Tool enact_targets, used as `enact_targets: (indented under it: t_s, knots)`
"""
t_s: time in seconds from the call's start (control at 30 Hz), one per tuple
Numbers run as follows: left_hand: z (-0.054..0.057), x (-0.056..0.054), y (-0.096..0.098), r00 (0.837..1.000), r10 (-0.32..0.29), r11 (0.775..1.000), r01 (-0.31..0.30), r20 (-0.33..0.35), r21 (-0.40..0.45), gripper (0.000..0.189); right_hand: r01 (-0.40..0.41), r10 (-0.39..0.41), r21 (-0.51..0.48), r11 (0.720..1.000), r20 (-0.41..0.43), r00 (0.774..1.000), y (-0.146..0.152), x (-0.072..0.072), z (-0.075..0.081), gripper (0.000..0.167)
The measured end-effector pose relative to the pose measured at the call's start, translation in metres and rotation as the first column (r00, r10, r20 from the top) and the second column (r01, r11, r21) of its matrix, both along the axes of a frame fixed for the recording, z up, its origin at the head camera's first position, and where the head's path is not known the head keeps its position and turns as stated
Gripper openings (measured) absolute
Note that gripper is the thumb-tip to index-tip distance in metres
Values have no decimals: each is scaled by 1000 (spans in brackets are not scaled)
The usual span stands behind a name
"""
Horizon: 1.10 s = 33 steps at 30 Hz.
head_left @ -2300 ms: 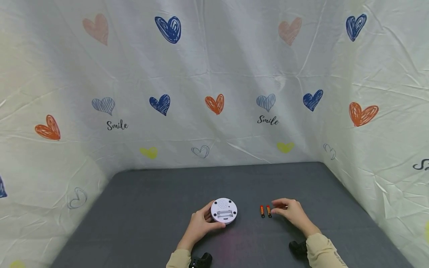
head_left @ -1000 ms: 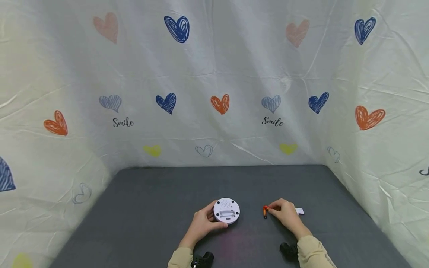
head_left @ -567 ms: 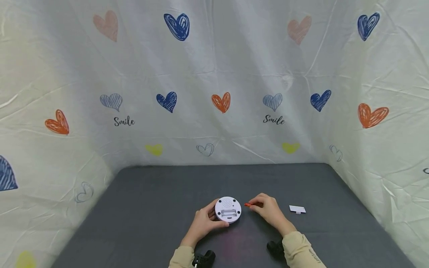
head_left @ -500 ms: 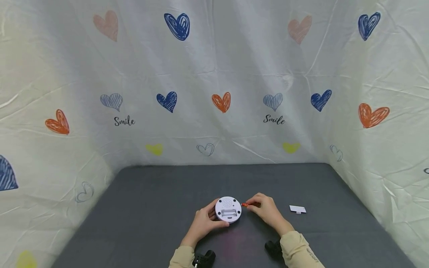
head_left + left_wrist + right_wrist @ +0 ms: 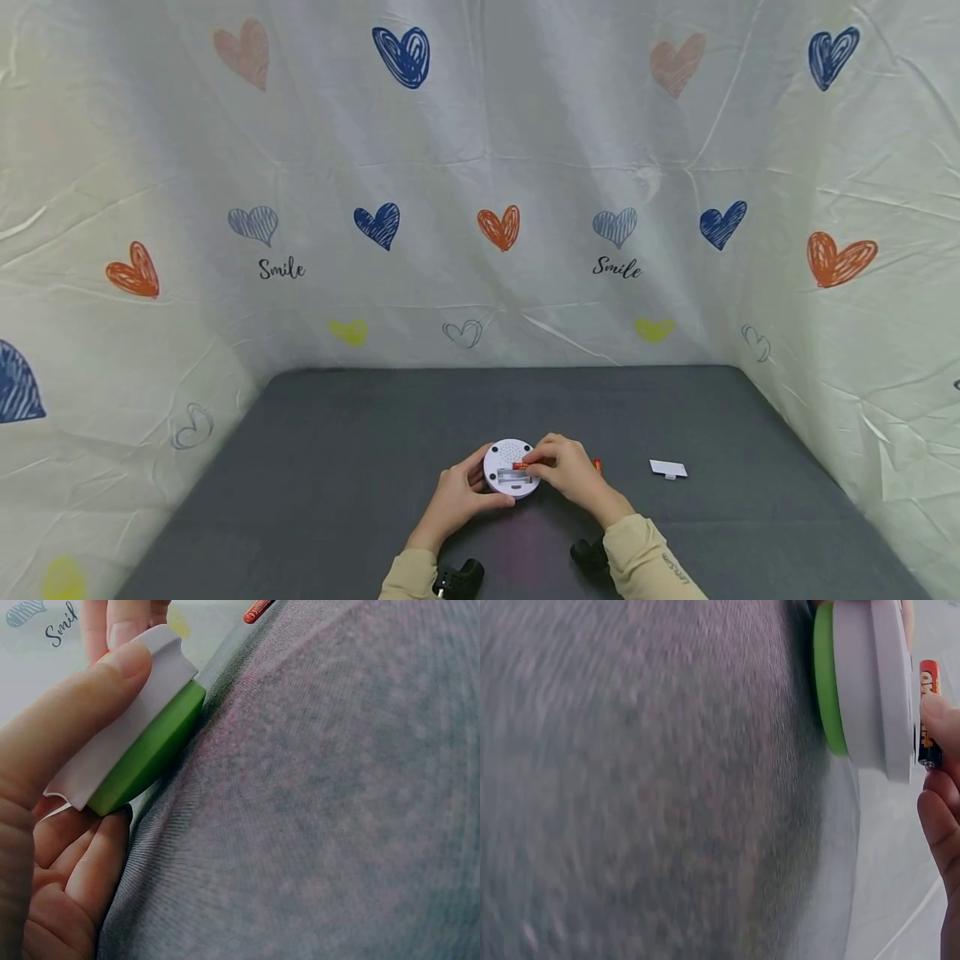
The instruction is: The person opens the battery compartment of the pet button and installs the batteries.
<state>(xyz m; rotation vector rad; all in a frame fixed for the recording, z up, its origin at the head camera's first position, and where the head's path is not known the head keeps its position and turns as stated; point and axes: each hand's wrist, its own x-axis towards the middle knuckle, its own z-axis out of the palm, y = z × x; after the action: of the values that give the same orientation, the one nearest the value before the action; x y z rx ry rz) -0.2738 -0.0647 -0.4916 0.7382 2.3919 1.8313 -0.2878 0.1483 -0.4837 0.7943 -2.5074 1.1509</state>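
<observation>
My left hand holds a round white device by its left side, back facing up. Its battery compartment lies uncovered, with the metal contacts showing. In the left wrist view the thumb presses the white casing, and fingers support the green side from below. My right hand pinches an orange-and-black battery between thumb and fingers, close over the compartment. A second battery lies on the table, partly hidden behind the right hand.
A white battery cover with a small tab lies on the dark grey table, right of the hands. A pale curtain printed with hearts surrounds the table's back and sides. Black wrist devices sit below both hands.
My right hand took up one battery from the pair on the table and carried it left to over the device. The white cover came into view. The left hand kept its hold.
</observation>
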Motion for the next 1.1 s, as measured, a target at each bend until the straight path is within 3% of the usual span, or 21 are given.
enact_targets:
  t_s: [0.2, 0.43, 0.8, 1.1]
  knots:
    - [-2, -1, 0, 1000, 6, 1000, -6, 5, 1, 83, -35, 33, 22, 999, 80, 996, -7, 2, 2, 9]
    - [-31, -18, -1, 1000, 21, 1000, -21, 2, -8, 89, -36, 33, 27, 999, 96, 995, -11, 3, 1, 8]
    - [-33, -19, -3, 1000, 22, 1000, -22, -18, -2, 89, -21, 18, 28, 999, 107, 994, -12, 1, -1, 10]
    - [-33, -20, -3, 1000, 21, 1000, -20, -23, 10, 88, 22, -16, -78, 997, 73, 997, 5, 3, -9, 9]
